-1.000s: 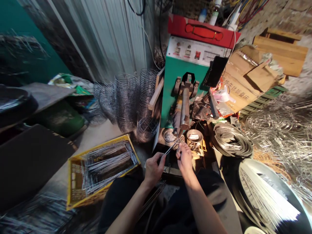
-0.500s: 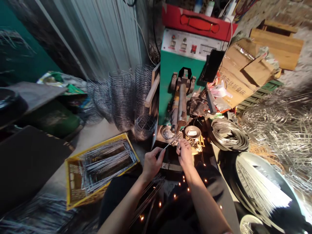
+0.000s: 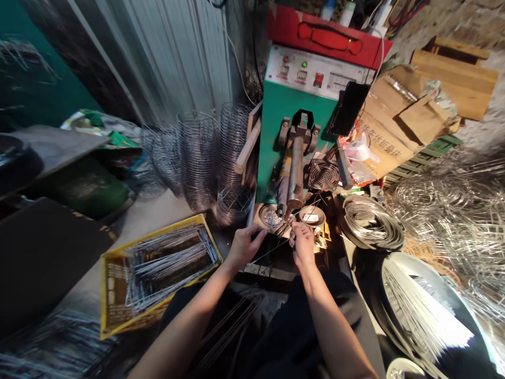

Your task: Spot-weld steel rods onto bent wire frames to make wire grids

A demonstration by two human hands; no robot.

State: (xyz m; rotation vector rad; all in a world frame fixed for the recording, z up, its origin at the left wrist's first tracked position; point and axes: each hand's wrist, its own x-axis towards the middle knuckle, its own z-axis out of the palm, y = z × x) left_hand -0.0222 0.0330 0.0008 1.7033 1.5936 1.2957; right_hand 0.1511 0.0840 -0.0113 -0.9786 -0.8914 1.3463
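Observation:
My right hand (image 3: 303,241) is closed around a thin metal wire rod (image 3: 272,253), in front of the electrodes (image 3: 294,179) of a green welding machine (image 3: 272,131). The rod slants down to the left, passing below my left hand (image 3: 245,246). My left hand's thumb and forefinger are stretched out and slightly apart, with nothing visible between them. They are near a round dish of small shiny metal pieces (image 3: 272,216). A second dish (image 3: 312,216) with a white piece in it sits just beyond my right hand. The rod's grip point is hidden by my fingers.
A yellow crate (image 3: 103,295) of straight wire rods stands to the left. Wire coil stacks (image 3: 198,163) line the metal wall. On the right are a wire coil (image 3: 369,221), a large basin (image 3: 479,337) with rods, and tangled wire (image 3: 442,200). More rods (image 3: 236,326) lie across the lap.
My left hand has let go of the rod and moved slightly left. The rod now slants lower beneath it. Sparks over the lap have gone, and a green panel light is lit.

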